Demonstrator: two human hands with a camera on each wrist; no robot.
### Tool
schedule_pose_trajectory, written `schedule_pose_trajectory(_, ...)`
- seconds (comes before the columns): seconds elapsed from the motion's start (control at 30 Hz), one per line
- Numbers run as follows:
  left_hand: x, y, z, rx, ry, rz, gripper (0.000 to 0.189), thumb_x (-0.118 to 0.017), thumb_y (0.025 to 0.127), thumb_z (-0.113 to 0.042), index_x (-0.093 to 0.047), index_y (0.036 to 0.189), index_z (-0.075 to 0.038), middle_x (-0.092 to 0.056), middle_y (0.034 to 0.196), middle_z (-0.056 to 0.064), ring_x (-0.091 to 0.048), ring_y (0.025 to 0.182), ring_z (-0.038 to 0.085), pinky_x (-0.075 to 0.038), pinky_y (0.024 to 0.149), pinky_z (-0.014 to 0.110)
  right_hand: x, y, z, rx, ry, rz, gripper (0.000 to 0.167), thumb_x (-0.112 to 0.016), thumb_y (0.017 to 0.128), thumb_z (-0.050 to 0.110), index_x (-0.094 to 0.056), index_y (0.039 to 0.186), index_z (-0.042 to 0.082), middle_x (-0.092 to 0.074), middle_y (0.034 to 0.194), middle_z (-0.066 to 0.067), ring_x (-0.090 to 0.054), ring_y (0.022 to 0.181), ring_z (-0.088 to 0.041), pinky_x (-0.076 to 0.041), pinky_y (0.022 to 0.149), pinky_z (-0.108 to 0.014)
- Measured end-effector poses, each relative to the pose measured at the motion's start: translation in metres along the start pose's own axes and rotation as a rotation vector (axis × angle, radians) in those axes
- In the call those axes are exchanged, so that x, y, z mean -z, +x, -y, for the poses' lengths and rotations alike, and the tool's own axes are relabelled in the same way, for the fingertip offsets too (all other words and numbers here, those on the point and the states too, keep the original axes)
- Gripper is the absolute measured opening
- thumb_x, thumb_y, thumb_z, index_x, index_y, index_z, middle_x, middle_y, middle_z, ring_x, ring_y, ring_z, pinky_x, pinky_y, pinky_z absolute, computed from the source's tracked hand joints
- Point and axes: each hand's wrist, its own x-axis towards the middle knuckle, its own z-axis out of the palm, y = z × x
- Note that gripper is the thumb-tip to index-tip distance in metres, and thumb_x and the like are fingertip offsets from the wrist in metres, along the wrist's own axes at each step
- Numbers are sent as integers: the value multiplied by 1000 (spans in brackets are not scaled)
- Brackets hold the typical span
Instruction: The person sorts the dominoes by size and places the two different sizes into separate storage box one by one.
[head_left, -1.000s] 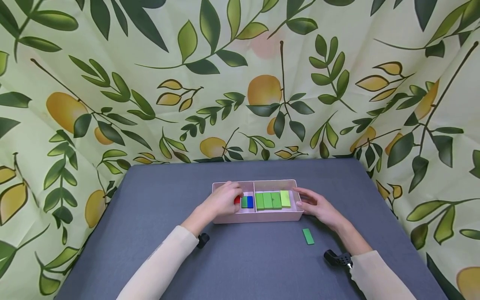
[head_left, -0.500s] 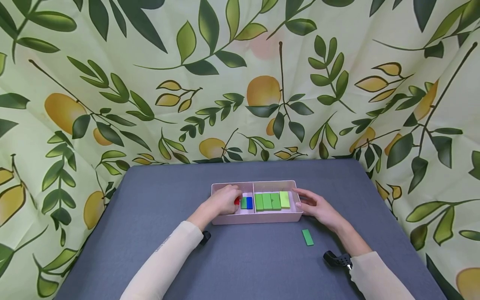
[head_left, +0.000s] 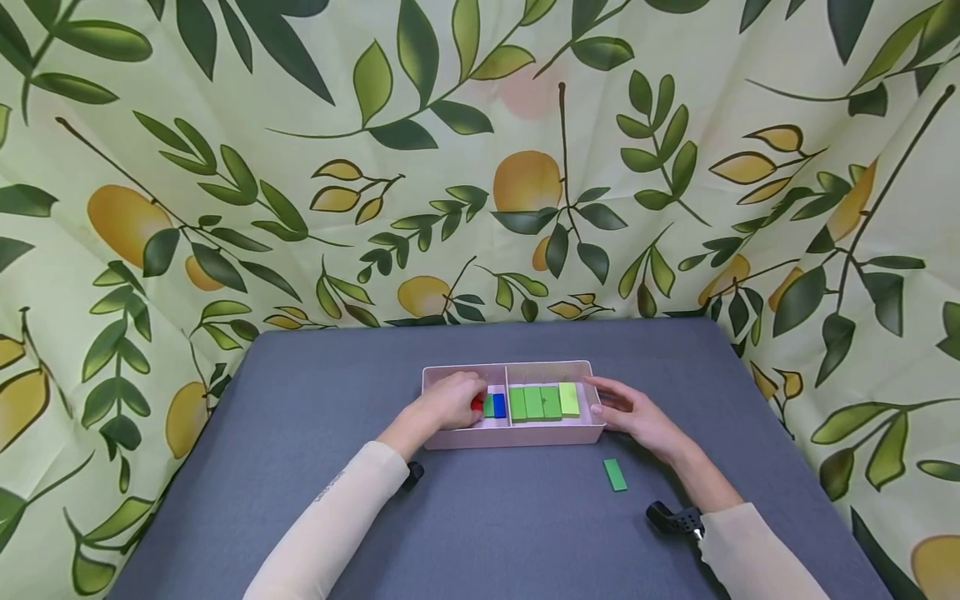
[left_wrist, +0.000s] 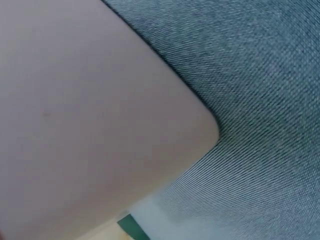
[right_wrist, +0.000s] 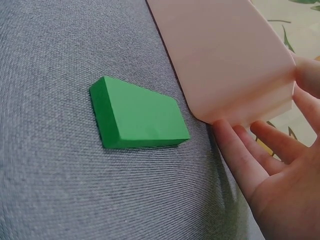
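A pale pink box with two compartments stands on the table. My left hand reaches into its left compartment and pinches a red block, mostly hidden by the fingers. Right beside the red piece lie a small green block and a blue block. Several light green blocks line up in the right compartment. At the box's right end, my right hand rests its spread fingers against the wall; the right wrist view shows the fingertips at the lower corner.
A loose green block lies on the dark blue-grey table, in front of the box's right end. Only the box wall and cloth show in the left wrist view. A leaf-patterned curtain hangs behind the table.
My left hand shifts very slightly right with the red block, which now sits against the small green one. The right hand stays at the box's end.
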Motion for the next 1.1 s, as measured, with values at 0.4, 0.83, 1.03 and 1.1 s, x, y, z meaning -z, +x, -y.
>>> schedule_pose_trajectory(0.4, 23, -14, -17, -95, 26, -128, 16, -73, 91, -14, -72, 106, -9, -68, 101, 3, -63, 97, 22, -56, 82, 37, 0, -1, 2, -9, -6, 3, 62, -65, 101, 28, -41, 156, 13, -33, 159, -22, -42, 135, -42, -51, 97, -37)
schedule_pose_trajectory(0.83, 43, -28, -43, -217, 168, -227, 12, -73, 92, -21, -72, 97, -10, -64, 92, -1, -63, 88, 19, -54, 76, 33, -1, -1, 4, -5, 9, 4, 62, -65, 101, 27, -40, 156, 12, -32, 159, -23, -43, 134, -43, -52, 96, -34)
schedule_pose_trajectory(1.03, 45, -33, -57, -334, 220, -334, 7, -73, 90, -18, -69, 88, -12, -62, 87, -2, -60, 82, 17, -52, 73, 31, 0, -1, 5, -17, 6, 3, 63, -65, 101, 29, -40, 156, 13, -33, 158, -23, -41, 136, -43, -52, 98, -39)
schedule_pose_trajectory(1.1, 45, -35, -62, -353, 232, -356, 7, -72, 90, -18, -68, 87, -13, -61, 86, -3, -59, 81, 17, -51, 72, 30, 0, -1, 5, -17, 8, 8, 63, -65, 101, 28, -40, 156, 13, -33, 158, -23, -42, 136, -43, -52, 98, -39)
